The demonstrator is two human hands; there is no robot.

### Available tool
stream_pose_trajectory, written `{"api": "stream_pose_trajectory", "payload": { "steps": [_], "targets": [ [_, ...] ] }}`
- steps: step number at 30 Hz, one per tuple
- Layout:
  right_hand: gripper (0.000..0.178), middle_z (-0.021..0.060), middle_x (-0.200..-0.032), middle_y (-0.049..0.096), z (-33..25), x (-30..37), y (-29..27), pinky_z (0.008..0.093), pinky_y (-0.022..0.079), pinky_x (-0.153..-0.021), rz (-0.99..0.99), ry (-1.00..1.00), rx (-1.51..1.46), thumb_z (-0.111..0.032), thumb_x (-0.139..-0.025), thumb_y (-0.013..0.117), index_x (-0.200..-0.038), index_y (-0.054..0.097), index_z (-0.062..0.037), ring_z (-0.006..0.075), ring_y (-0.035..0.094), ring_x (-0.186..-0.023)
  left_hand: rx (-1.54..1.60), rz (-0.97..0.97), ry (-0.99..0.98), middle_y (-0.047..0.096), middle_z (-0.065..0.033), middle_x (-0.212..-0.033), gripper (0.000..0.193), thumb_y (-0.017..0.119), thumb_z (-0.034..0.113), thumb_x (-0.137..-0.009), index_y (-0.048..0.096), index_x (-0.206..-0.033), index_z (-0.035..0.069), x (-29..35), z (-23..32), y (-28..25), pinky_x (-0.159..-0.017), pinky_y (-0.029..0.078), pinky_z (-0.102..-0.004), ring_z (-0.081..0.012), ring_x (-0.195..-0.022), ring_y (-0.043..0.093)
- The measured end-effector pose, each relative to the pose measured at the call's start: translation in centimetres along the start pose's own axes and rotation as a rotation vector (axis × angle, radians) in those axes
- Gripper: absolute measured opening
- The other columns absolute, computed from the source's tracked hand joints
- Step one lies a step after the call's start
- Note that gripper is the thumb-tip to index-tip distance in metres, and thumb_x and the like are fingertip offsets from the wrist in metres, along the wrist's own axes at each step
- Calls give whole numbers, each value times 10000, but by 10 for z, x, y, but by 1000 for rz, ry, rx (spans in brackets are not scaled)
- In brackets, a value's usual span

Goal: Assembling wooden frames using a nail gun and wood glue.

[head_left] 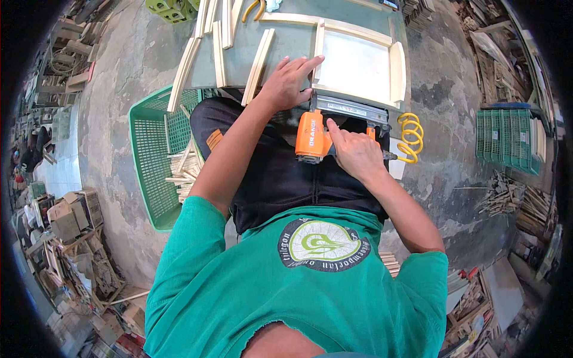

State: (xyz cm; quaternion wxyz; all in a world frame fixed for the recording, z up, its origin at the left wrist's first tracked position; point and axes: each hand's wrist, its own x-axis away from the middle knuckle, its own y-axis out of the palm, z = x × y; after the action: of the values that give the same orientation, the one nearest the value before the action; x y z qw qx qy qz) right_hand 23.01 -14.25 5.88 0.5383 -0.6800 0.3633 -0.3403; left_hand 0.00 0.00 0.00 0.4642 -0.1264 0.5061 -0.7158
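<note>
On the table in front of me lies a pale wooden frame (397,65) with a curved far rail and a white panel (355,59) within it. My left hand (286,83) holds the frame's near left corner, its index finger stretched along the left strip and its thumb lower down. In my right hand (358,155) is an orange nail gun (310,134), gripped by its handle, with its index finger extended near the trigger. The gun's long metal magazine (352,107) lies along the frame's near edge. Its nose is close to my left thumb; the exact contact point is hidden.
Several loose wooden strips (259,62) lie left on the table (295,51), some overhanging its near edge. Orange-handled pliers (253,9) sit at the back. A coiled yellow air hose (412,137) trails right. A green basket (146,173) of wood pieces stands left; another green crate (504,140) is right.
</note>
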Motion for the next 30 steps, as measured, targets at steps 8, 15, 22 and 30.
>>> {"api": "stream_pose_trajectory", "payload": {
  "steps": [8,15,22,30],
  "targets": [
    [455,121,-809,693,0,3,-8,432,563,-647,-7,-5,4,-138,-956,617,-1394,574,-25,310,703,-691,28,13,-5,579,-157,-1396,913,781,184,-816,324,-1604,232,1,4,4,-1211,317,-561,-333,-1371,520],
    [413,113,-791,693,0,2,-6,429,560,-626,9,-25,51,-150,-974,603,-1369,597,-31,303,701,-673,27,25,-9,584,-155,-1381,915,779,181,-805,332,-1602,230,3,5,2,-1205,322,-560,-329,-1347,536],
    [401,96,-753,665,0,2,-3,419,557,-618,39,-39,79,-156,-980,599,-1364,606,-40,289,685,-644,28,43,-2,588,-153,-1378,911,777,180,-806,336,-1601,230,3,4,2,-1202,324,-561,-322,-1354,533],
    [417,98,-782,671,2,1,-4,417,560,-633,23,-36,66,-148,-958,614,-1363,606,-50,289,689,-665,39,38,-10,587,-150,-1393,909,780,180,-810,336,-1601,236,3,5,0,-1205,320,-562,-319,-1375,518]
  ]
}}
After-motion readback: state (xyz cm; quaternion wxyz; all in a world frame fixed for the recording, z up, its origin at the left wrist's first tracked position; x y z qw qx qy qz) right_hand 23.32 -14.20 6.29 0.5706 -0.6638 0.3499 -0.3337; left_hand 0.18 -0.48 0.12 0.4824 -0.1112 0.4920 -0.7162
